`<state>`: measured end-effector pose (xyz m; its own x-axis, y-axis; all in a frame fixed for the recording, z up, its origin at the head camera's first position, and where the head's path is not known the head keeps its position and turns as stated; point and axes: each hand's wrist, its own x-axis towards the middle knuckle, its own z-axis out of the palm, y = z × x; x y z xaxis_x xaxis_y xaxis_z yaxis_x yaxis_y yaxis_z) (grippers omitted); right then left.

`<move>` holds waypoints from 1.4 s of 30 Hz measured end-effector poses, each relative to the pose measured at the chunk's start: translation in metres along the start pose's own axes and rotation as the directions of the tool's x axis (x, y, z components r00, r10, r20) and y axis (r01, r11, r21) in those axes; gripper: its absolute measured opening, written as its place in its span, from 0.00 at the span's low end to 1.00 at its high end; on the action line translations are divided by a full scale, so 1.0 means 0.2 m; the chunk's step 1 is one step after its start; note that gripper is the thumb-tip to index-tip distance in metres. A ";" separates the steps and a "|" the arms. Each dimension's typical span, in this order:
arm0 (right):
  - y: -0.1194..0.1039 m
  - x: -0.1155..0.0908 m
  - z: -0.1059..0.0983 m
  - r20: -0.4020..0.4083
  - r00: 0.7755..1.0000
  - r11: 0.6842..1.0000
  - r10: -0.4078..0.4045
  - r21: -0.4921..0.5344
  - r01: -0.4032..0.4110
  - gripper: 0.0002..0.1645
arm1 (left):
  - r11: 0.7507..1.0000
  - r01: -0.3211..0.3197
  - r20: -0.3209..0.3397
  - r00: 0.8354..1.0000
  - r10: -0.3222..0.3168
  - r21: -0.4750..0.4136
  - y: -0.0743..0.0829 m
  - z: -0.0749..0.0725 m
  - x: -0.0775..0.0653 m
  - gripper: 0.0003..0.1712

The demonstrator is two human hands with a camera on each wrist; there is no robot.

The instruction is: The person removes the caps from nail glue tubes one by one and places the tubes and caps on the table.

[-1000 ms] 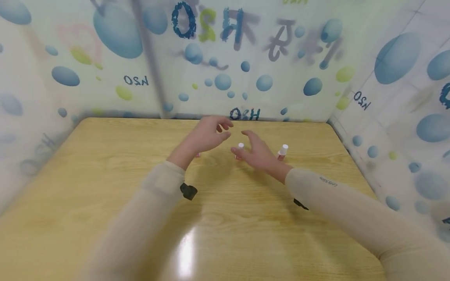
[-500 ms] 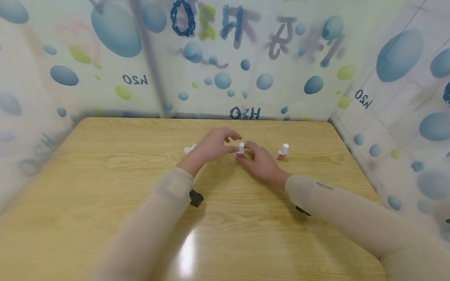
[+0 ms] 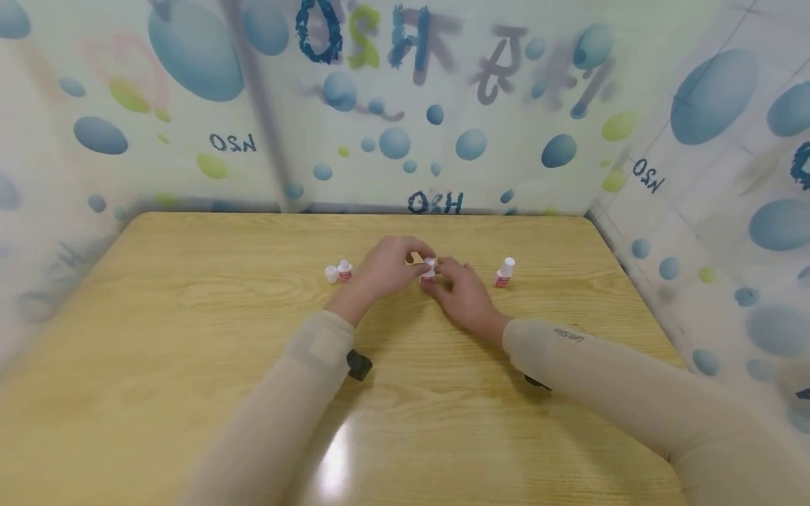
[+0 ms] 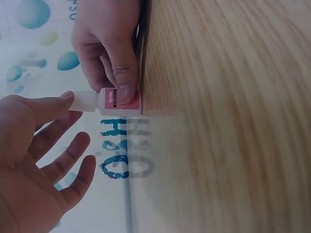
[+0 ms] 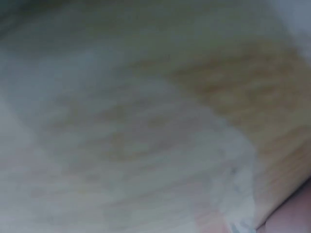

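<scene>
Head view: the middle bottle (image 3: pixel 427 279) is upright on the wooden table (image 3: pixel 418 429), between the 2 hands. The left hand (image 3: pixel 389 267) has its thumb and forefinger at the white cap (image 3: pixel 430 262), while the right hand (image 3: pixel 468 296) holds the bottle's lower body. To the left, near the left wrist, stands the left bottle (image 3: pixel 344 273), with a loose cap (image 3: pixel 331 274) just beside it. The right bottle (image 3: pixel 503 278) stands to the right of the right hand, its top capped.

Left wrist view: the left thumb and forefinger pinch the white cap on the middle bottle; the other 3 fingers are spread and slightly bent. The right thumb presses on the pink label (image 4: pixel 131 103); the fingers opposite it are partly hidden.

Right wrist view: all is blurred, with wood grain, a pale patch and skin at the lower right corner; I cannot tell the right fingers' state here.
</scene>
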<state>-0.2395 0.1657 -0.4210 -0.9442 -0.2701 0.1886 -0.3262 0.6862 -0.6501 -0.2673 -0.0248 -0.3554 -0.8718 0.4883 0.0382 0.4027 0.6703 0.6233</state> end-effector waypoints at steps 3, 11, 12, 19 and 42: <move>-0.01 0.00 0.00 -0.006 1.000 1.000 0.003 -0.010 -0.003 0.19 | 1.000 0.011 -0.005 1.000 -0.011 0.005 0.00 0.01 0.00 0.15; 0.00 -0.01 0.00 -0.010 1.000 0.999 0.019 -0.027 -0.019 0.22 | 0.999 0.045 -0.029 0.999 -0.045 -0.001 0.02 0.02 -0.01 0.13; 0.00 -0.01 0.00 -0.006 1.000 0.999 0.019 -0.032 -0.019 0.24 | 0.998 0.056 -0.033 0.998 -0.056 -0.001 0.02 0.02 -0.01 0.13; 0.01 -0.01 0.00 0.022 0.999 0.996 0.043 -0.075 -0.041 0.30 | 0.991 0.133 -0.054 0.989 -0.134 -0.016 0.03 0.03 -0.02 0.11; -0.01 -0.01 -0.01 0.032 0.997 0.995 0.065 -0.080 -0.062 0.29 | 0.991 0.135 -0.041 0.990 -0.135 0.012 0.04 0.03 0.00 0.12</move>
<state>-0.2383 0.1667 -0.4188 -0.9614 -0.2467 0.1221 -0.2695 0.7536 -0.5996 -0.2627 -0.0165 -0.3552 -0.9289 0.3701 -0.0138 0.2846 0.7371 0.6130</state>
